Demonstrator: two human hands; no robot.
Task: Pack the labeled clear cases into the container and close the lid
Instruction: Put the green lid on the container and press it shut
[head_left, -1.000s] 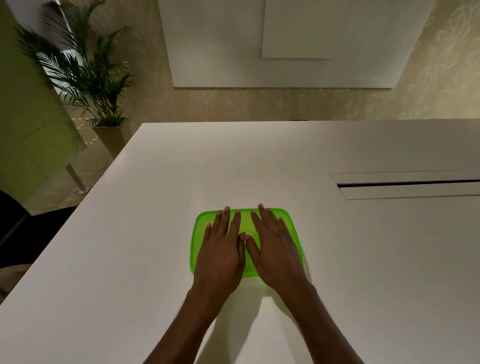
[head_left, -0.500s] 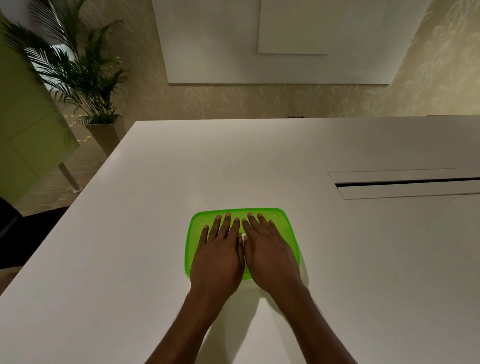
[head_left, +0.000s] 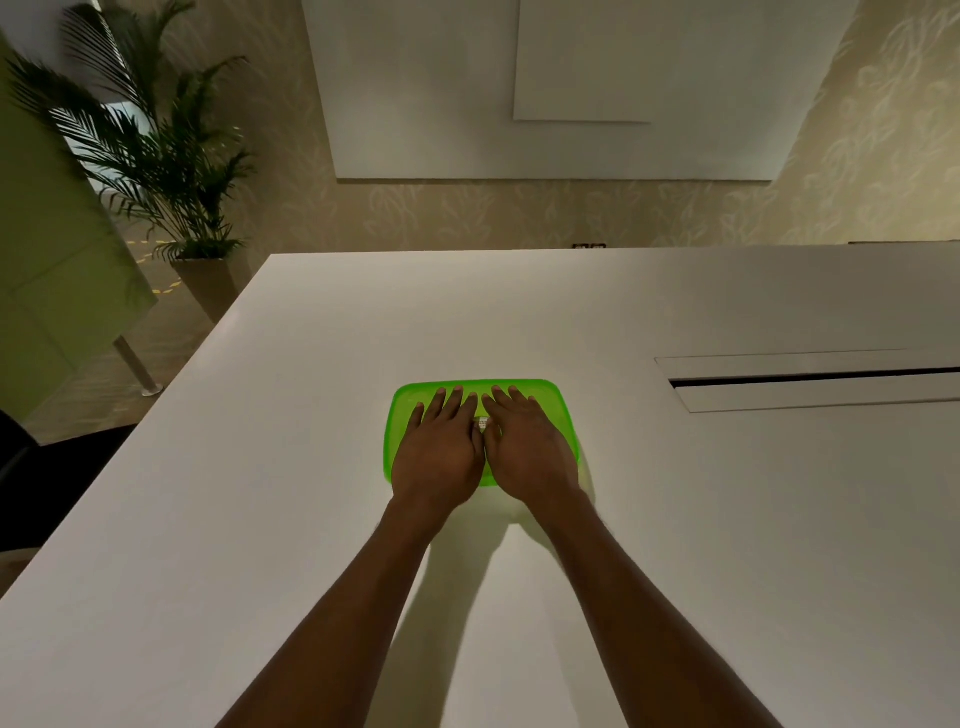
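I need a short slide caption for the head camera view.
Left hand and right hand lie flat, side by side, on the green lid on a white table.

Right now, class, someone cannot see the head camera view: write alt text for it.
Two bare hands, left hand and right hand, lie flat side by side on a bright green lid, palms down with fingers spread. The lidded container sits on a white table; a potted palm stands beyond the table's left corner.
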